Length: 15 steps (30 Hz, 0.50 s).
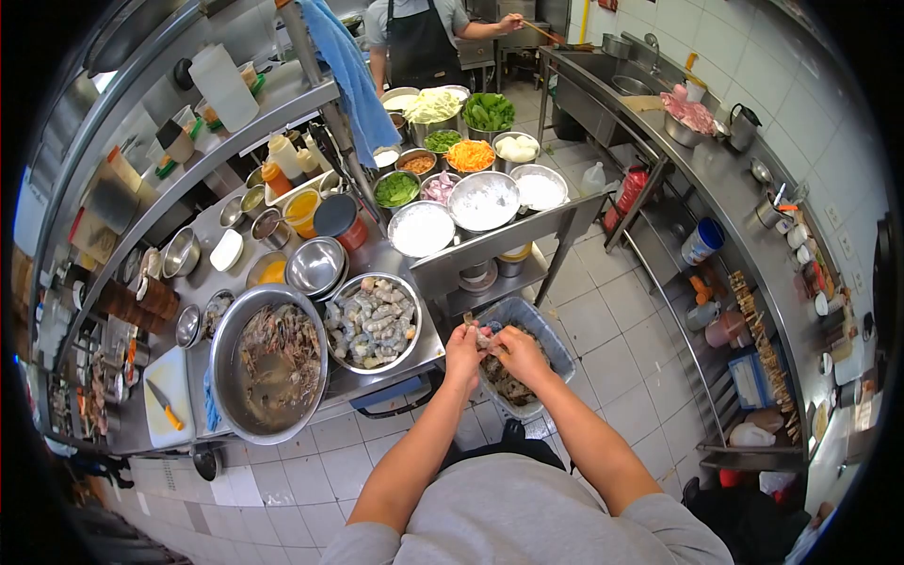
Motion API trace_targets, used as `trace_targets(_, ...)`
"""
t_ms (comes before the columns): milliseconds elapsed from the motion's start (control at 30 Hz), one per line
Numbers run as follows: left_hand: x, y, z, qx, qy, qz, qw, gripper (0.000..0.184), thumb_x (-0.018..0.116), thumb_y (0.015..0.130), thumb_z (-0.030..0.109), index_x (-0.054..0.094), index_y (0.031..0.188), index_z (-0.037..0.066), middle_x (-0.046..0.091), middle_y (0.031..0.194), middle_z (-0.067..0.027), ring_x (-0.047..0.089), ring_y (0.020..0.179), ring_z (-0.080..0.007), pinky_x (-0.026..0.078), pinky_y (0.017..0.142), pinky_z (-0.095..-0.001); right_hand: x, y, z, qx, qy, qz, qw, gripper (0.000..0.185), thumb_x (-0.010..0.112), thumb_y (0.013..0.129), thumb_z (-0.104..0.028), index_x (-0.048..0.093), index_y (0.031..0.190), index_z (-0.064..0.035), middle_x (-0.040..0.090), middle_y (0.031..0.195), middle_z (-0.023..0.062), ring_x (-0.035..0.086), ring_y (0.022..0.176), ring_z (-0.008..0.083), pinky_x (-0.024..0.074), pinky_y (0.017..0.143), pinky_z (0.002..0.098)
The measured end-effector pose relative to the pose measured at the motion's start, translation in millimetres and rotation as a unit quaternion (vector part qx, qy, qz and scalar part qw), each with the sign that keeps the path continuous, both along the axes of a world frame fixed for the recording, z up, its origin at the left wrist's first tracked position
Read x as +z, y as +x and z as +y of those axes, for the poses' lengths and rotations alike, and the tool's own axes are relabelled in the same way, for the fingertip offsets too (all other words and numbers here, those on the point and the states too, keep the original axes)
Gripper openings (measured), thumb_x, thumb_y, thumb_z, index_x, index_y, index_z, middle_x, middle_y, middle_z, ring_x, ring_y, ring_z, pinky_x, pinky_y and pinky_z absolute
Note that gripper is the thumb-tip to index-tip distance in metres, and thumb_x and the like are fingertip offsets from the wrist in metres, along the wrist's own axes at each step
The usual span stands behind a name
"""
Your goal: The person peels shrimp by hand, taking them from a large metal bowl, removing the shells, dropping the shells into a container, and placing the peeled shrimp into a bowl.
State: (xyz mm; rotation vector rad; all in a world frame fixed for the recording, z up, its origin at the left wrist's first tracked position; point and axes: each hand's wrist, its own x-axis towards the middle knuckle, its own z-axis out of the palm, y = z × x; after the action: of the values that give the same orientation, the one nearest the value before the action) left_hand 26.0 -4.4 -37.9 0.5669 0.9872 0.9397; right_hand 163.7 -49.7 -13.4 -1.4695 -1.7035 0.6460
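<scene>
My left hand (463,352) and my right hand (519,355) meet over a grey plastic bin (562,356). Between their fingertips is a small greyish shrimp (482,339), pinched from both sides. Dark shrimp (508,384) lie in the bin below. To the left, a metal bowl of peeled shrimp (371,322) stands at the counter's corner. Beside it, a larger metal basin (223,363) holds brownish shells and heads in murky liquid.
A white cutting board (169,399) with a yellow-handled knife (167,407) lies at the left. Bowls of vegetables and white powder (483,201) crowd the counter ahead. A co-worker in a black apron (423,47) stands behind them. A steel counter (725,168) runs along the right.
</scene>
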Motion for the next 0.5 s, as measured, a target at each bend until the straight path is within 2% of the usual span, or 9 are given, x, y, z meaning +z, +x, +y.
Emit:
trace_targets(33, -2, 1, 0, -0.003, -0.001, 0.000, 1.000, 0.019, 0.043, 0.105, 0.022, 0.048, 0.119, 0.011, 0.065, 0.103, -0.0081, 0.064, 0.087, -0.0189, 0.051, 0.072, -0.0316, -2, 3, -3, 0.012, -0.002, -0.002, 1.000, 0.010, 0.069, 0.079, -0.004, 0.063, 0.087, -0.0022, 0.061, 0.089, 0.0154, 0.062, 0.087, 0.0367, 0.0496, 0.076, 0.0418)
trace_targets(100, -4, -2, 3, 0.064, -0.007, -0.024, 0.998, 0.018, 0.042, 0.105, 0.023, 0.048, 0.117, 0.011, 0.065, 0.104, -0.0086, 0.064, 0.087, -0.0202, 0.051, 0.073, -0.0340, -5, 6, -9, 0.017, -0.014, -0.002, 1.000, 0.010, 0.069, 0.079, -0.004, 0.063, 0.087, -0.0020, 0.061, 0.089, 0.0152, 0.062, 0.087, 0.0361, 0.0497, 0.076, 0.0413)
trace_targets(167, -1, -7, 11, 0.067, -0.007, -0.009, 0.998, 0.019, 0.043, 0.105, 0.023, 0.048, 0.118, 0.011, 0.064, 0.105, -0.0088, 0.064, 0.090, -0.0204, 0.051, 0.075, -0.0356, -9, 9, -13, 0.027, -0.026, -0.002, 0.999, 0.009, 0.068, 0.080, -0.004, 0.064, 0.087, -0.0018, 0.061, 0.089, 0.0150, 0.062, 0.088, 0.0356, 0.0497, 0.077, 0.0408)
trace_targets(233, 10, -10, 13, 0.024, 0.029, -0.007, 0.999, 0.020, 0.044, 0.104, 0.024, 0.048, 0.119, 0.011, 0.065, 0.106, -0.0080, 0.064, 0.092, -0.0193, 0.052, 0.077, -0.0353, -12, 8, -13, -0.045, -0.036, 0.012, 0.998, 0.015, 0.070, 0.078, -0.003, 0.065, 0.091, -0.0023, 0.062, 0.088, 0.0136, 0.062, 0.086, 0.0313, 0.0499, 0.077, 0.0388)
trace_targets(300, 11, -3, 9, 0.020, 0.040, 0.025, 0.999, 0.022, 0.046, 0.104, 0.024, 0.050, 0.120, 0.009, 0.064, 0.105, -0.0060, 0.063, 0.093, -0.0167, 0.051, 0.078, -0.0329, -3, 2, -14, -0.062, -0.009, 0.037, 0.997, 0.019, 0.072, 0.077, -0.003, 0.065, 0.094, -0.0023, 0.063, 0.089, 0.0133, 0.063, 0.086, 0.0305, 0.0502, 0.077, 0.0380)
trace_targets(367, 5, 5, 5, -0.008, 0.102, 0.061, 0.993, 0.021, 0.047, 0.104, 0.022, 0.052, 0.119, 0.009, 0.064, 0.103, -0.0040, 0.062, 0.091, -0.0131, 0.050, 0.076, -0.0292, 5, 0, -10, -0.080, 0.017, 0.060, 0.995, 0.023, 0.073, 0.076, -0.003, 0.065, 0.097, -0.0023, 0.063, 0.090, 0.0129, 0.063, 0.086, 0.0297, 0.0504, 0.078, 0.0372)
trace_targets(467, 7, 13, -2, -0.019, 0.125, 0.090, 0.988, 0.021, 0.046, 0.103, 0.019, 0.055, 0.119, 0.008, 0.065, 0.099, -0.0028, 0.061, 0.087, -0.0105, 0.048, 0.073, -0.0258, 5, 1, -2, -0.082, 0.032, 0.024, 0.996, 0.028, 0.074, 0.074, -0.002, 0.064, 0.100, -0.0018, 0.063, 0.091, 0.0127, 0.063, 0.087, 0.0312, 0.0510, 0.078, 0.0376)
trace_targets(500, 5, 14, -3, -0.021, 0.137, 0.112, 0.984, 0.021, 0.046, 0.103, 0.019, 0.056, 0.118, 0.008, 0.065, 0.099, -0.0028, 0.061, 0.086, -0.0103, 0.048, 0.072, -0.0252, 6, 3, -2, -0.070, 0.010, -0.004, 0.998, 0.023, 0.071, 0.077, -0.003, 0.063, 0.098, -0.0019, 0.062, 0.092, 0.0138, 0.063, 0.089, 0.0338, 0.0509, 0.078, 0.0403)
